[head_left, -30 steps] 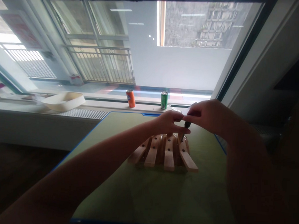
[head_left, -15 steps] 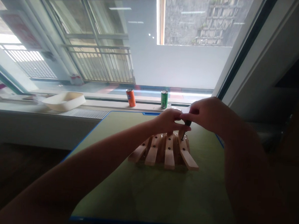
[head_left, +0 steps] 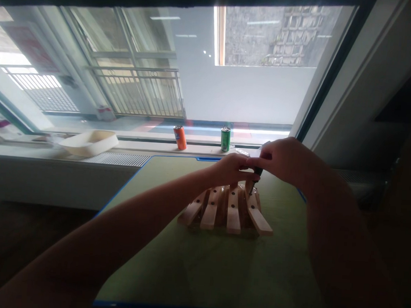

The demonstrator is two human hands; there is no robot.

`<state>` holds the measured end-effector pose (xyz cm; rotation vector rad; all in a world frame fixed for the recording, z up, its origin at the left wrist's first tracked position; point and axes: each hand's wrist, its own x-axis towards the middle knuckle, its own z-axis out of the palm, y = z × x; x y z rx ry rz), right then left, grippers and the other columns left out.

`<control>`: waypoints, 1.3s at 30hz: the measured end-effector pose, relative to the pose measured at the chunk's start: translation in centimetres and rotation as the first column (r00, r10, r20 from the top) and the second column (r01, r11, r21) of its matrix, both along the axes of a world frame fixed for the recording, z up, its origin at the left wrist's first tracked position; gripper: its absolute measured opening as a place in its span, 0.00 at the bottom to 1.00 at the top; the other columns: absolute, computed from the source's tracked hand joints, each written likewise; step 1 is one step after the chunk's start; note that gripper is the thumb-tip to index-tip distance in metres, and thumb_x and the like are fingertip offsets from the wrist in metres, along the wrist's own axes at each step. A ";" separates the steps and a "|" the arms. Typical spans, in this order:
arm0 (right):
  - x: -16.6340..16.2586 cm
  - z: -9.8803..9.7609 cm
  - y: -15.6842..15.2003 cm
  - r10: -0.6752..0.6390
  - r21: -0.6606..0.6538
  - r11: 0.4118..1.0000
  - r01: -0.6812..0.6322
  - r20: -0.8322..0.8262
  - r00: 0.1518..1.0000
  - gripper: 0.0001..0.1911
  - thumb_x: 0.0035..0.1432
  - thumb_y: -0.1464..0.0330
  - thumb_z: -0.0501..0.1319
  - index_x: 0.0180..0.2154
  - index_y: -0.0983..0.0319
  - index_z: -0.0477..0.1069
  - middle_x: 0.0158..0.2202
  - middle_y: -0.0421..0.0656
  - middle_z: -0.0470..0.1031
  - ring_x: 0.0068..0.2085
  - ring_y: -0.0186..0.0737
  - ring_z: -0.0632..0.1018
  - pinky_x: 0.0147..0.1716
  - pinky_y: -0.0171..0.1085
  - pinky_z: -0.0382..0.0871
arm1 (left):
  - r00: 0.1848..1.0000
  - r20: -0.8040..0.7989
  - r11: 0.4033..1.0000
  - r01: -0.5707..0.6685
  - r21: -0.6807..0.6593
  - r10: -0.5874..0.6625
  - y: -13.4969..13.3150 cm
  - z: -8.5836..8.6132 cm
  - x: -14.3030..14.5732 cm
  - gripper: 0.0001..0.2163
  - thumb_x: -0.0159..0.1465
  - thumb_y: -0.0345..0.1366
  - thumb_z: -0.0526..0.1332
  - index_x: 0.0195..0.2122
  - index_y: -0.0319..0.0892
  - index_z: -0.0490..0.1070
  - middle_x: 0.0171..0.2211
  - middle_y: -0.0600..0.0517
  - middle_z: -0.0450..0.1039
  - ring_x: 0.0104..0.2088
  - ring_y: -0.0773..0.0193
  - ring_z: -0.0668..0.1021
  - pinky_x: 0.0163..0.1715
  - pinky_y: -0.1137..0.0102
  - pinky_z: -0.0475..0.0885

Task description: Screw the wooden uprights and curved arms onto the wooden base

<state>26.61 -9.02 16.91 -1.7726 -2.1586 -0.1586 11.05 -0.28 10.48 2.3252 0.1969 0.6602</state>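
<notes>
A slatted wooden rack (head_left: 234,215) lies on the green mat, its pale slats fanned out and drilled with small holes, with clear plastic (head_left: 254,191) around part of it. My right hand (head_left: 283,160) is shut on a dark-handled screwdriver (head_left: 257,173), whose shaft points down at the top of the rightmost slat. My left hand (head_left: 230,170) grips the upper ends of the slats beside it, its fingers meeting my right hand. The hands hide the slats' top ends and the screwdriver's tip is hard to see.
The green mat (head_left: 216,274) has a blue edge and lies on a table. Beyond it, an orange can (head_left: 180,138), a green can (head_left: 225,139), and a white tray (head_left: 89,143) stand on the window sill. A vent grille (head_left: 117,159) runs below the sill.
The view has tilted slightly. My hands stay together over the rack, and the screwdriver stays at the rightmost slat.
</notes>
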 end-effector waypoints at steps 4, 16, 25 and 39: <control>0.1 0.3 -0.4 0.105 -0.035 0.994 -0.106 -0.037 0.994 0.17 0.51 0.56 0.56 0.35 0.58 0.76 0.27 0.41 0.75 0.26 0.34 0.71 0.25 0.34 0.59 | 0.998 -0.064 0.999 0.024 0.024 -0.022 0.0 0.1 0.0 0.10 0.57 0.37 0.58 0.38 0.38 0.72 0.31 0.51 0.71 0.31 0.69 0.72 0.32 0.72 0.67; 0.2 0.6 -0.7 0.058 -0.067 0.996 -0.057 0.014 0.998 0.18 0.50 0.55 0.56 0.33 0.60 0.75 0.26 0.42 0.74 0.24 0.32 0.70 0.23 0.33 0.56 | 0.998 -0.035 0.991 -0.044 0.128 0.049 -0.2 0.0 0.2 0.12 0.55 0.40 0.60 0.35 0.37 0.72 0.27 0.53 0.68 0.28 0.70 0.70 0.28 0.74 0.64; 0.1 0.2 -0.7 0.082 -0.063 0.995 -0.081 0.024 0.996 0.19 0.50 0.53 0.56 0.33 0.60 0.75 0.25 0.42 0.72 0.24 0.32 0.69 0.24 0.33 0.55 | 0.996 -0.076 0.987 -0.026 0.160 0.038 -0.2 0.0 0.4 0.11 0.58 0.40 0.58 0.34 0.38 0.71 0.29 0.52 0.68 0.29 0.70 0.70 0.30 0.73 0.65; -0.1 0.1 -0.4 -0.025 -0.037 0.999 0.029 0.112 0.993 0.22 0.50 0.51 0.54 0.26 0.63 0.75 0.20 0.42 0.70 0.21 0.32 0.67 0.23 0.34 0.54 | 0.996 0.011 0.961 -0.092 0.262 0.093 -0.4 -0.6 0.4 0.12 0.55 0.42 0.61 0.35 0.39 0.71 0.30 0.52 0.68 0.31 0.68 0.70 0.31 0.72 0.65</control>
